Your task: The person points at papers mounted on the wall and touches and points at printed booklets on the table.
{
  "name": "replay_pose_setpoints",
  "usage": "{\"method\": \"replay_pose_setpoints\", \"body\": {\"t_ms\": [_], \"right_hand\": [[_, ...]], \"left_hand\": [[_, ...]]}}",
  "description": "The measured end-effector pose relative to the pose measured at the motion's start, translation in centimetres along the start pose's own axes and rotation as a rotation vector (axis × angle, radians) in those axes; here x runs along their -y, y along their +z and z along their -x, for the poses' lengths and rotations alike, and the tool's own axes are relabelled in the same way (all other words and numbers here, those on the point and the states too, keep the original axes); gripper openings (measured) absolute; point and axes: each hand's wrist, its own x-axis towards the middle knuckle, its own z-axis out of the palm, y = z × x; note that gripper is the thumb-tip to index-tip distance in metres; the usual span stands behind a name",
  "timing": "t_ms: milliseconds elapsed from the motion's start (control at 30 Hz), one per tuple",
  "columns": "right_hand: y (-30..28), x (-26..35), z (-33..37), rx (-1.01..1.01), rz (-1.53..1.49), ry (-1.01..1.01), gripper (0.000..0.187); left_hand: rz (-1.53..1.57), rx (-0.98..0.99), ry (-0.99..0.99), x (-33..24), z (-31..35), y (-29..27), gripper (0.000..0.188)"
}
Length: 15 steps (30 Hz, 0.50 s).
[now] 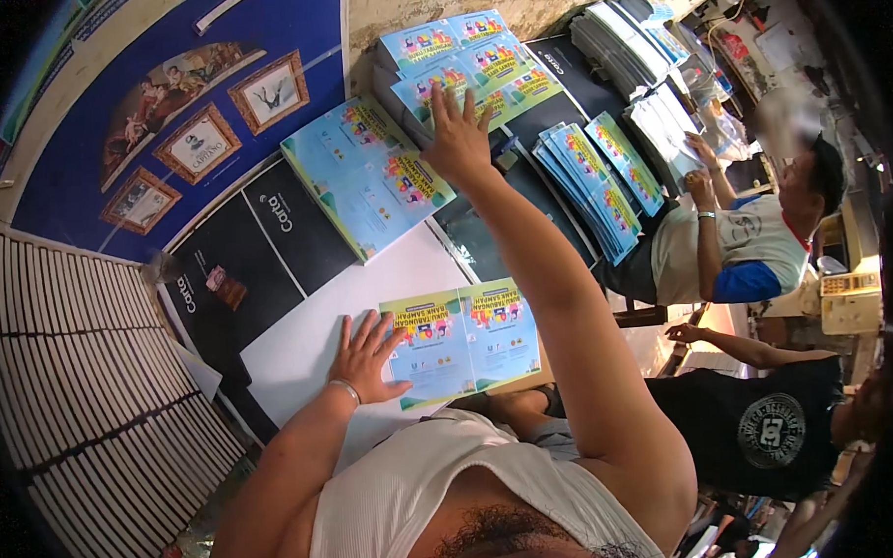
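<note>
The white board [311,343] is the landmark here. The left hand [366,359] lies flat on it, fingers spread and released, w/ fingertips touching the left edge of a printed sheet [461,339] that rests on the board's near-right part. That sheet hangs a bit over the board's near edge, just above the person's lap. The right hand [457,141] is stretched far beyond the board, palm down and open on a stack of sheets [474,67] near the wall; I cannot tell if it pinches the top sheet or only presses it.

Between board and that stack sits another pile of blue sheets [364,179], tilted, its near corner touching the board's far edge. To the right of it, a fanned row of folded sheets [600,180] lies on black boards [259,256]. Open room: the bare middle of the white board, approx. between left hand and the tilted pile.

Left of the board, rows of white bundles [86,370] fill the floor. Far left, a blue poster [165,112] w/ framed pictures. Right of the board, a person in white-blue shirt [740,244] works at other stacks, and a person in black shirt [766,425] sits nearer.
</note>
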Motion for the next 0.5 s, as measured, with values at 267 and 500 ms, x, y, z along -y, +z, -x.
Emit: {"method": "replay_pose_setpoints", "body": {"t_ms": [267, 500], "right_hand": [[-6.0, -0.6, 1.4, -0.192, -0.393, -0.004, 0.025], [-15.0, -7.0, 5.5, -0.670, -1.786, 0.318, 0.022]], "left_hand": [[0.020, -0.056, 0.016, 0.3, -0.2, 0.0, 0.099], [0.010, -0.100, 0.047, 0.4, -0.3, 0.3, 0.097]]}}
